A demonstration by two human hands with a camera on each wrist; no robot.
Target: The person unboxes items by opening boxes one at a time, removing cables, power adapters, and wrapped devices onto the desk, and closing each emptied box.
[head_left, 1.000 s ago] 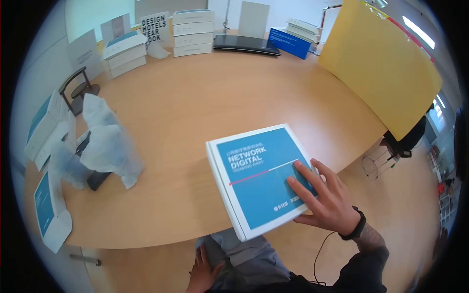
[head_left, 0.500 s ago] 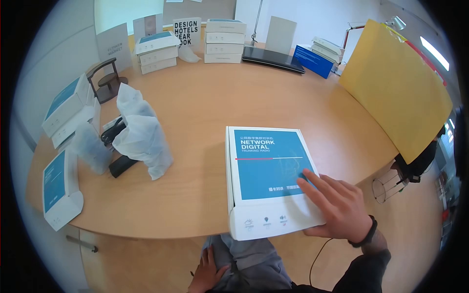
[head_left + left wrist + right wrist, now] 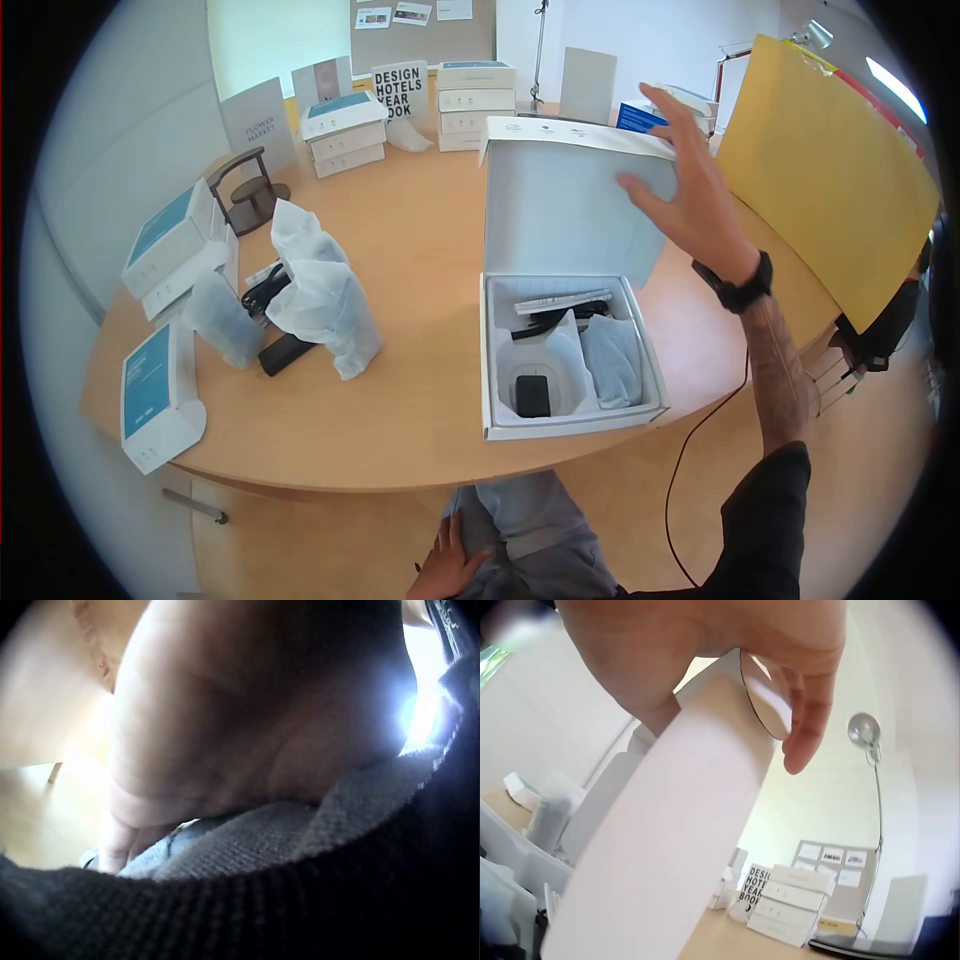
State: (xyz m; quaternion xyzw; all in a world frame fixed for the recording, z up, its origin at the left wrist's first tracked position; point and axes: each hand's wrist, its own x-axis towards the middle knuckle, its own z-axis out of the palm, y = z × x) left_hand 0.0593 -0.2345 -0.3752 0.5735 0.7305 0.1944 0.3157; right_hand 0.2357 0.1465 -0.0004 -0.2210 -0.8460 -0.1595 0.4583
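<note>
A white box [image 3: 575, 431] stands near the table's front edge with its lid [image 3: 560, 215] raised. Inside lie a black block [image 3: 533, 396], a black cable, thin white packets at the back and a pale wrapped item [image 3: 611, 360] on the right. My right hand [image 3: 708, 200] is at the lid's upper right edge, fingers spread and thumb in front of the lid. In the right wrist view the white lid flap [image 3: 660, 817] passes between the thumb and fingers of that hand [image 3: 712, 637]. My left hand [image 3: 450, 563] rests on my thigh, close up in the left wrist view [image 3: 247, 697].
On the left are wrapped items [image 3: 325, 300], a black block [image 3: 286, 354], a cable and blue-topped boxes [image 3: 148, 390]. Behind stand a small dark chair model [image 3: 250, 200], box stacks [image 3: 476, 100], a book [image 3: 400, 90] and upright cards. A yellow panel [image 3: 825, 180] rises at the right.
The box was closed and tilted under my right hand; it now sits flat with its lid up and its contents showing. My right hand has moved up with the lid. My left hand remains on my thigh.
</note>
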